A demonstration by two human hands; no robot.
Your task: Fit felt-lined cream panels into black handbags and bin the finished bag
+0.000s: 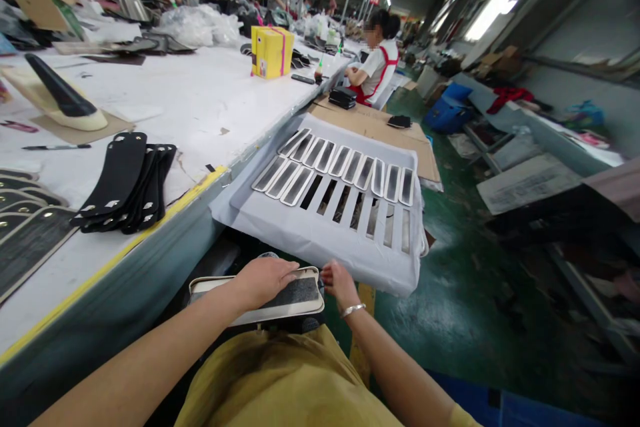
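Observation:
A long, rounded panel (303,292) with a grey middle and a cream rim lies just above my lap. My left hand (265,280) rests across its top, fingers close together along the far edge, gripping it. At the panel's right end, my right hand (342,285) has its fingers pinched by the corner. Whatever sits between those fingertips is too small to make out. Beyond both hands stands a slotted board (300,230) covered in pale grey cloth. Several white-rimmed grey pieces (299,185) lie in rows on it.
To the left, a white worktable (200,90) with yellow edging carries stacked black straps (117,177), grey panels (35,240), a black-handled tool (60,90) and a yellow box (271,51). A seated co-worker (377,63) is beyond the board. Cluttered shelving (565,280) stands right.

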